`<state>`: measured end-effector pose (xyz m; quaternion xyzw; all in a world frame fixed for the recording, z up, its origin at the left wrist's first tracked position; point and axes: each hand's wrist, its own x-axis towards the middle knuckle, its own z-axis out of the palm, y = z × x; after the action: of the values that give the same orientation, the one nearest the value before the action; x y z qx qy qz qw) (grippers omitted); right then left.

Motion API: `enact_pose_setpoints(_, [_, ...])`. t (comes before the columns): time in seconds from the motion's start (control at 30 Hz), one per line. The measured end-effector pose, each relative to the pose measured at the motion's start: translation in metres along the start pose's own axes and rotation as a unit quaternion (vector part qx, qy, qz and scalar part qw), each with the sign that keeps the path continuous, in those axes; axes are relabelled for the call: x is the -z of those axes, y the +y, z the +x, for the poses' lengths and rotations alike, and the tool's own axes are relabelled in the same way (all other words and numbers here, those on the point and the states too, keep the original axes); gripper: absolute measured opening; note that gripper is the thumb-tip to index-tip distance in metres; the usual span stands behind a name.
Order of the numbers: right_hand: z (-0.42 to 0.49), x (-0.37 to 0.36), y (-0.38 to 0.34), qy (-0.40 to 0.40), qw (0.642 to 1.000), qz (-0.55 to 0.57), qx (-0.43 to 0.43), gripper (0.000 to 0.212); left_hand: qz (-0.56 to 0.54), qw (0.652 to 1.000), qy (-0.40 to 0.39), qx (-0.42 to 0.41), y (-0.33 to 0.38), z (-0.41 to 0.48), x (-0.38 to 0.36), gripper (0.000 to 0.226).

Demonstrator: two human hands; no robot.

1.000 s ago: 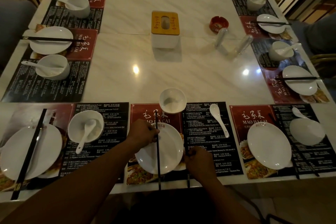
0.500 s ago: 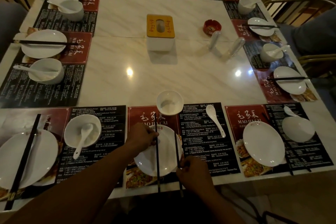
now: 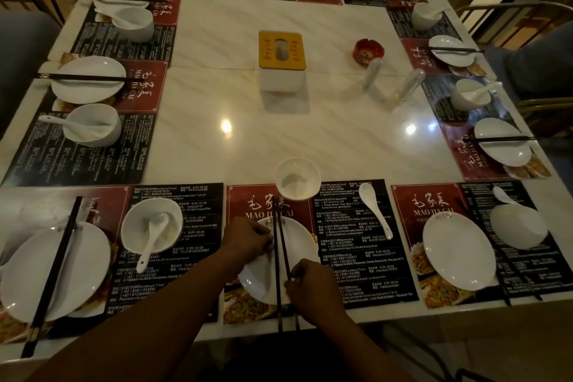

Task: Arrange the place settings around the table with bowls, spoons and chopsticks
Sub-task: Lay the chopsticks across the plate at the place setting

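Note:
A pair of black chopsticks (image 3: 280,253) lies lengthwise across the white plate (image 3: 259,281) of the near middle setting. My left hand (image 3: 248,239) pinches the left chopstick near the plate's far rim. My right hand (image 3: 311,284) grips the right chopstick at the plate's near right edge. Beyond the plate stands an empty white bowl (image 3: 297,178). A white spoon (image 3: 375,209) lies loose on the placemat to the right of the plate.
The near left setting has a plate with chopsticks (image 3: 52,273) and a bowl with spoon (image 3: 152,226). The near right setting has a plate (image 3: 459,254), an overturned bowl (image 3: 517,226), and chopsticks (image 3: 499,257) beside it. A tissue box (image 3: 282,62), red ashtray (image 3: 369,49) and two shakers stand mid-table.
My right hand has brought the second chopstick from the plate's right edge leftward, close beside the first one. My left hand stays on the first chopstick.

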<state>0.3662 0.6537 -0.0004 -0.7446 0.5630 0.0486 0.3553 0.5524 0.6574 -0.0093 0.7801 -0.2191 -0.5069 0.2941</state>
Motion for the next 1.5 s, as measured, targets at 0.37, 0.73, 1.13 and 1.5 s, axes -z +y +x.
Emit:
enact_pose_setpoints(0.37, [0.006,0.005,-0.004,-0.039,0.998,0.033,0.022,0.022,0.018,1.000,-0.015,-0.007,0.002,-0.003,-0.002,0.011])
enact_pose_setpoints(0.73, [0.012,0.007,-0.006,-0.047,0.998,0.016,0.049,0.022,0.006,1.000,0.000,-0.007,0.001,0.001,-0.003,0.008])
enact_pose_setpoints(1.13, [0.015,0.007,-0.004,-0.051,0.997,0.011,0.057,0.023,0.003,1.000,0.005,-0.017,0.001,-0.001,-0.003,0.010])
enact_pose_setpoints(1.5, [0.017,0.011,0.004,-0.006,0.998,0.033,0.044,0.019,0.127,0.979,0.090,-0.134,-0.003,0.004,0.018,0.016])
